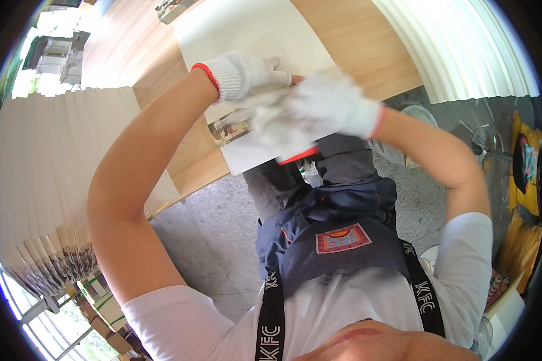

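Note:
My left hand [250, 75], in a white knit glove with a red cuff, lies over a large white sheet [253, 27] on the table. Its visible fingers are stretched out to the right, and a bare fingertip shows at the glove's end. My right hand [334, 105], gloved the same way, is smeared by motion beside it, so its fingers cannot be made out. Below both hands is a blurred, crumpled white shape [274, 123], perhaps a cloth; whether the right hand grips it is unclear. A printed strip [226, 130] shows along the sheet near the table's front edge.
The wooden table [379, 48] carries a stack of white sheets [66, 156] at left and another stack [457, 42] at right. A small printed block [173, 9] lies at the far edge. A pale bucket [418, 117] and a fan-like stand [485, 144] are on the right.

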The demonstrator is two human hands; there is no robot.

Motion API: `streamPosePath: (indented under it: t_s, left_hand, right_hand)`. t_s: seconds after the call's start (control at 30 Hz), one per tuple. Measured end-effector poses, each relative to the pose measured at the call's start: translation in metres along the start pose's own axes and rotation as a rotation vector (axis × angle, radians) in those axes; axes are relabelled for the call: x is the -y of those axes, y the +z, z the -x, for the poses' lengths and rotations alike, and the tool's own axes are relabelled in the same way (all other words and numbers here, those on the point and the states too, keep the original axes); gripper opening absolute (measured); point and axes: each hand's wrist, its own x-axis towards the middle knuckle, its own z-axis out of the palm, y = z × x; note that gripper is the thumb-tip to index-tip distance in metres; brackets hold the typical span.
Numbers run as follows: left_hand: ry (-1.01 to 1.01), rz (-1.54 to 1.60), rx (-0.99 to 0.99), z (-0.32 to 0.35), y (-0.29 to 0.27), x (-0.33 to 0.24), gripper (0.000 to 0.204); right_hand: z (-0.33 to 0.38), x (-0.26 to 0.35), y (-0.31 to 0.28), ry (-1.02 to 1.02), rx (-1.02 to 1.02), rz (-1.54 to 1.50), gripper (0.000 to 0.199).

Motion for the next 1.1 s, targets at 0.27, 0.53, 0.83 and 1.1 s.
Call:
streamPosePath:
  t_s: [0.27, 0.53, 0.83, 1.1]
  left_hand:
    - [0.18, -0.166, -0.012, -0.022, 0.019, 0.034, 0.075]
    - [0.188, 0.043, -0.068, 0.01, 0.011, 0.017, 0.055]
    - [0.24, -0.076, -0.176, -0.051, 0.026, 0.049, 0.071]
    - [0.088, -0.532, -0.012, -0.018, 0.013, 0.018, 0.08]
  right_hand:
    - [0.048, -0.051, -0.049, -0.051, -0.02, 0.213, 0.028]
    - [0.029, -0.033, -0.055, -0.112, 0.153, 0.371, 0.018]
    - [-0.11, 0.094, 0.044, -0.084, 0.027, 0.09, 0.013]
    - [-0.041, 0.025, 0.005, -0.12, 0.055, -0.008, 0.02]
